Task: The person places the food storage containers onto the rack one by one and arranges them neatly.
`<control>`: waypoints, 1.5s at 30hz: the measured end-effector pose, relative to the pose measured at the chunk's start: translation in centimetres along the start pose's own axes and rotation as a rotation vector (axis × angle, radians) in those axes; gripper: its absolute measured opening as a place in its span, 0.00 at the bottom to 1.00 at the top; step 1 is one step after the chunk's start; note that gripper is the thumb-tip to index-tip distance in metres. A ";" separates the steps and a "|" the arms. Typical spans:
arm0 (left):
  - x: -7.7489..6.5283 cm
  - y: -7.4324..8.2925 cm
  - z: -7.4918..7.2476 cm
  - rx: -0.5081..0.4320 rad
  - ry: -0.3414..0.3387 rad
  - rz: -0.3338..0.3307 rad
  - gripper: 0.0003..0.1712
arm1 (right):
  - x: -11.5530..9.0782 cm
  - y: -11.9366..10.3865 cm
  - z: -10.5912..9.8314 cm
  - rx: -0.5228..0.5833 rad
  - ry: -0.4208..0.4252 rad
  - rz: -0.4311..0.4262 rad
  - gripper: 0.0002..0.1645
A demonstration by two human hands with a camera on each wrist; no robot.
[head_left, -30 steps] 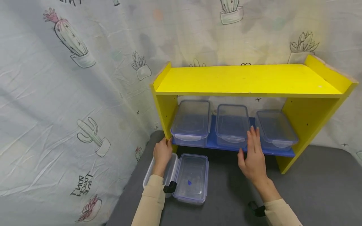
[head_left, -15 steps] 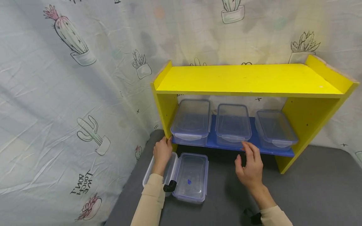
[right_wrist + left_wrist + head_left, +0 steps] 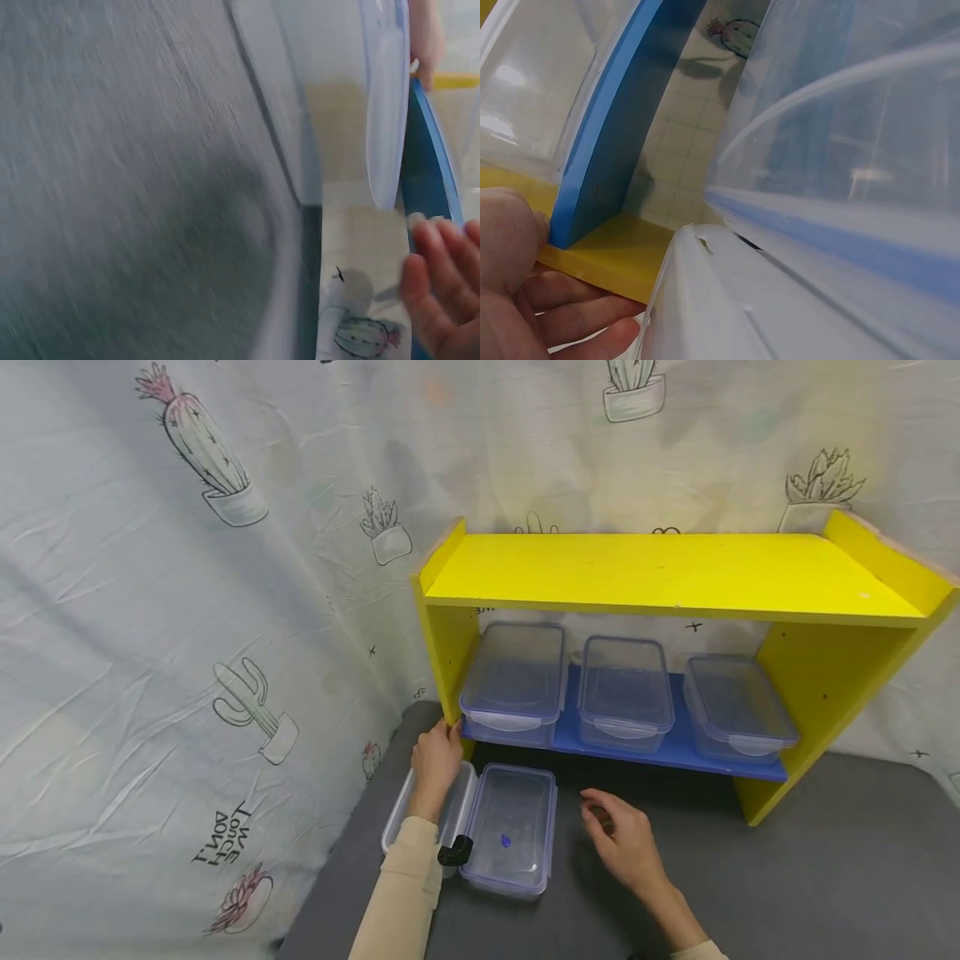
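My left hand [image 3: 437, 764] grips the front edge of the left side panel of a yellow shelf unit [image 3: 667, 572]; in the left wrist view, the thumb lies on one side of the yellow panel and the fingers on the other. Over the grey table hangs my right hand [image 3: 626, 843], loosely bent and holding nothing. Left of it lies a clear lidded food container [image 3: 513, 822] with a small blue mark. Beside that, a second clear container [image 3: 461, 793] is partly hidden beneath my left forearm.
On the unit's blue lower board [image 3: 568, 735] stand three clear lidded containers: left [image 3: 513, 681], middle [image 3: 626, 689] and right [image 3: 738, 702]. A cactus-printed curtain [image 3: 315, 568] hangs behind and to the left. The grey table [image 3: 847, 868] extends in front.
My right hand has left the front of the shelf's containers, moving down and left over the table while its fingers bent. My left hand keeps its hold on the side panel.
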State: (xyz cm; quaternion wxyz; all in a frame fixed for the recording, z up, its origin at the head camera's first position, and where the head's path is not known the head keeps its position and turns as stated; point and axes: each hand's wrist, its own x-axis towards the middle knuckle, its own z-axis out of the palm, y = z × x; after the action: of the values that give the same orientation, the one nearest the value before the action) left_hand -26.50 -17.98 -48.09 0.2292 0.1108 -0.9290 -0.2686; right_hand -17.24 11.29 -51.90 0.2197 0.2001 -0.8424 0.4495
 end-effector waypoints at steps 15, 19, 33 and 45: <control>-0.1 0.3 -0.1 0.014 0.014 -0.003 0.19 | -1.8 -1.3 3.6 0.377 -0.355 0.636 0.25; 0.0 0.4 -0.3 0.009 0.009 0.002 0.19 | -2.0 -1.6 4.0 0.384 -0.341 0.659 0.23; -0.1 0.1 -0.4 0.018 0.019 -0.006 0.20 | -2.5 -1.5 4.6 0.716 -0.440 0.810 0.18; 0.0 0.6 -0.5 0.002 -0.019 -0.005 0.19 | -2.8 -0.8 4.0 0.873 -0.363 0.838 0.10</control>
State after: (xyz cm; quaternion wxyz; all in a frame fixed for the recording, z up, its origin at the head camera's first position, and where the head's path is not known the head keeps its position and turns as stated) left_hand -26.32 -17.75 -47.39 0.2195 0.1106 -0.9312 -0.2692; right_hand -15.28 7.87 -54.96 -0.2234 -0.0026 -0.6121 0.7586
